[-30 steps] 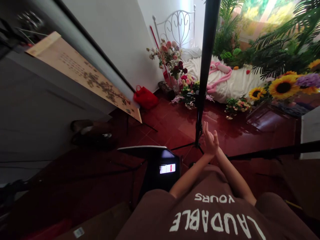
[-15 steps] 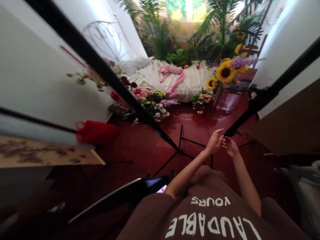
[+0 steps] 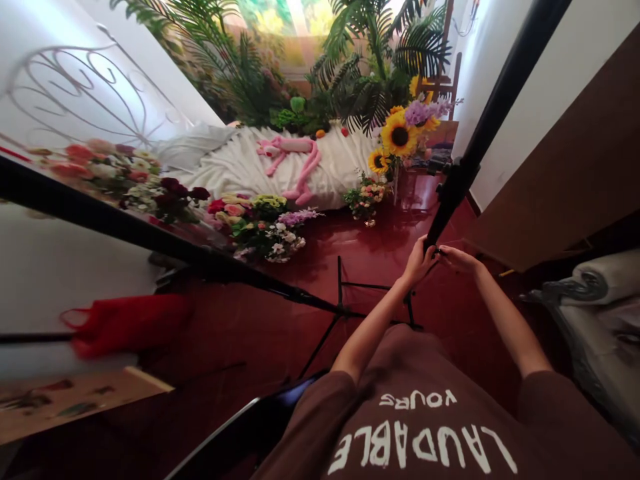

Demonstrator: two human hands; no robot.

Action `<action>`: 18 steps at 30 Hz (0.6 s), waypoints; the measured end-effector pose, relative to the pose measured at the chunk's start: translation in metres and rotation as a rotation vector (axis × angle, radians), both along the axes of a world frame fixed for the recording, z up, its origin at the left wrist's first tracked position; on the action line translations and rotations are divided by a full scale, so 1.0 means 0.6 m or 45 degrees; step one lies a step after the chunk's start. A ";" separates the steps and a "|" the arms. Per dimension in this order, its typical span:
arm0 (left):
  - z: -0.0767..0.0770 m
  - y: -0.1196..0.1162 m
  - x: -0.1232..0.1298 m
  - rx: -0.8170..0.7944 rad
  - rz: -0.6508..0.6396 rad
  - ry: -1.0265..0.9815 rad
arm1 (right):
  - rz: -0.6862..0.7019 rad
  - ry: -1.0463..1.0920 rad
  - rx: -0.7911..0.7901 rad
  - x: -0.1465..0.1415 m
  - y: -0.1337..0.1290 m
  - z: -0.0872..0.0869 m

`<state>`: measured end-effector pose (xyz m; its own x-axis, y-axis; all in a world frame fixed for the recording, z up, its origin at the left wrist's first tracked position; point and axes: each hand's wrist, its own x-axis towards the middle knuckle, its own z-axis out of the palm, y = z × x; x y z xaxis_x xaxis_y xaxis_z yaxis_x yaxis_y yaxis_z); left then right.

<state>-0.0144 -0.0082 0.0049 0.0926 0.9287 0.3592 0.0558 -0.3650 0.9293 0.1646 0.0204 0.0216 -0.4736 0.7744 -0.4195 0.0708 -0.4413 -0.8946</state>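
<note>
My left hand [image 3: 419, 264] is closed round the lower part of a black tripod stand [image 3: 477, 137], whose pole slants up to the right. Beside it, my right hand [image 3: 458, 260] pinches a small dark knob [image 3: 439, 251] on the side of that pole. The fingertips partly cover the knob, so its shape is unclear. Above both hands, a black clamp [image 3: 453, 179] juts from the pole. A second black stand [image 3: 240, 275] slants across the left, its thin legs spread on the floor before me.
White cloth [image 3: 225, 163] with a pink plush toy [image 3: 295, 148] lies ahead among palms [image 3: 370, 60], sunflowers [image 3: 400, 133] and mixed flowers [image 3: 260, 223]. A red bag [image 3: 125, 323] is at left, a brown panel [image 3: 555, 160] and plastic-wrapped rolls [image 3: 593, 283] at right. The floor [image 3: 280, 320] is glossy dark red.
My view has swung right. My left hand has gone from partly open fingers to wrapping the pole, and my right fingers have closed on the knob. The pole stands steeper in view.
</note>
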 end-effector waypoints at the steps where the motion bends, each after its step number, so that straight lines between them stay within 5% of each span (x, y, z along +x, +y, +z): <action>1: -0.002 0.002 0.001 -0.009 0.004 0.003 | 0.068 -0.006 0.010 0.007 0.010 0.004; 5: -0.002 0.005 0.002 -0.019 0.033 0.039 | 0.340 -0.245 0.167 0.027 0.035 0.034; 8: 0.000 0.004 0.002 0.001 0.065 0.049 | 0.361 -0.496 0.457 0.026 0.030 0.058; 12: -0.001 0.002 0.004 0.004 0.093 0.038 | 0.091 -0.707 0.900 0.009 -0.002 0.061; 18: -0.004 0.001 0.007 -0.028 0.089 0.016 | -0.398 -0.881 1.217 -0.016 -0.055 0.001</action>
